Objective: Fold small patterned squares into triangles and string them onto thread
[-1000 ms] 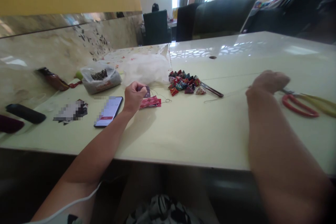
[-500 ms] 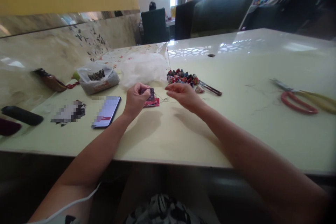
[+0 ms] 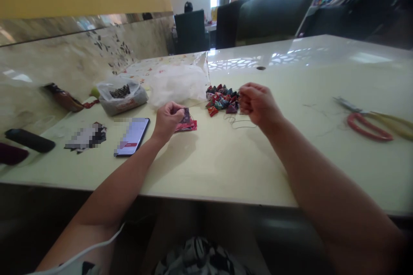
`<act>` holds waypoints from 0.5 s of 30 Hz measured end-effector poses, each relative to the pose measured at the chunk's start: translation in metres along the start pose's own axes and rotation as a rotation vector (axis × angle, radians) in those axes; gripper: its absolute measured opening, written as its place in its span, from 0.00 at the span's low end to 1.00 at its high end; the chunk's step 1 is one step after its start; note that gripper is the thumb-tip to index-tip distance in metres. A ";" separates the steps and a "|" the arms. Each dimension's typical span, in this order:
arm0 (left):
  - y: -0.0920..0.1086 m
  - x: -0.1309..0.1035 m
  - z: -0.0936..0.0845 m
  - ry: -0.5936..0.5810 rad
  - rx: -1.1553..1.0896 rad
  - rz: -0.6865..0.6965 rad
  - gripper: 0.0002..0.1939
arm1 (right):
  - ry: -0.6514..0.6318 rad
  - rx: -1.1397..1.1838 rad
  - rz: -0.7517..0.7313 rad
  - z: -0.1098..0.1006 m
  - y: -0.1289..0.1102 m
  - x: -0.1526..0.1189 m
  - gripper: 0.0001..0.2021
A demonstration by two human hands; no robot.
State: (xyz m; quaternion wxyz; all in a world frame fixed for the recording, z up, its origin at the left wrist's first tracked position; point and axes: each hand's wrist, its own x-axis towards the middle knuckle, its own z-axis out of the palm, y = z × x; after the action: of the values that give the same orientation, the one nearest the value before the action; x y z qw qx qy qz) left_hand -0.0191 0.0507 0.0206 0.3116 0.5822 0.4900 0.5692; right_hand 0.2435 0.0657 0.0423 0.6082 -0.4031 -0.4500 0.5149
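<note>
My left hand (image 3: 168, 120) pinches a small dark patterned fabric piece (image 3: 185, 115) above the table. Red fabric (image 3: 190, 126) lies just beneath it. To the right, my right hand (image 3: 256, 102) is closed, fingertips together, beside a pile of colourful stuffed fabric pieces (image 3: 222, 99). A thin thread (image 3: 201, 103) stretches from the dark fabric toward my right hand, and loose thread (image 3: 238, 121) curls below that hand. Any needle between the right fingers is too small to make out.
A phone (image 3: 133, 136) and blurred cards (image 3: 85, 137) lie at left, with dark cylinders (image 3: 30, 140). Behind are an open plastic bag (image 3: 122, 96), white stuffing (image 3: 176, 86) and a brown bottle (image 3: 64, 98). Red-handled pliers (image 3: 368, 126) rest at right.
My right hand has moved right and slightly up, away from my left, drawing the thread out longer. It now covers the scissors-like tool by the pile. My left hand has stayed almost still.
</note>
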 end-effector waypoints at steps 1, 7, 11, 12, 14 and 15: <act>-0.001 0.001 0.000 0.010 -0.005 -0.013 0.07 | 0.103 0.020 -0.015 -0.010 -0.004 0.006 0.12; -0.008 0.007 -0.002 0.052 -0.027 -0.043 0.07 | 0.607 0.046 0.031 -0.065 -0.015 0.032 0.17; -0.011 0.010 -0.004 0.053 -0.011 -0.029 0.07 | 0.740 -0.049 0.075 -0.092 -0.014 0.039 0.17; -0.012 0.010 -0.004 0.051 -0.009 -0.032 0.07 | 0.765 -0.072 0.081 -0.098 -0.013 0.040 0.17; -0.012 0.011 -0.005 0.055 -0.003 -0.040 0.08 | 0.790 -0.111 0.065 -0.110 -0.009 0.043 0.17; -0.012 0.012 -0.006 0.058 -0.002 -0.045 0.08 | 0.767 -0.177 0.013 -0.116 -0.007 0.044 0.17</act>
State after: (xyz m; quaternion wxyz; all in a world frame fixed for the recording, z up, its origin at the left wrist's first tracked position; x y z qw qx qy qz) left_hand -0.0288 0.0644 0.0147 0.3105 0.5540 0.5111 0.5792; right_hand 0.3599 0.1051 0.0234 0.6917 -0.6201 -0.2301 0.2899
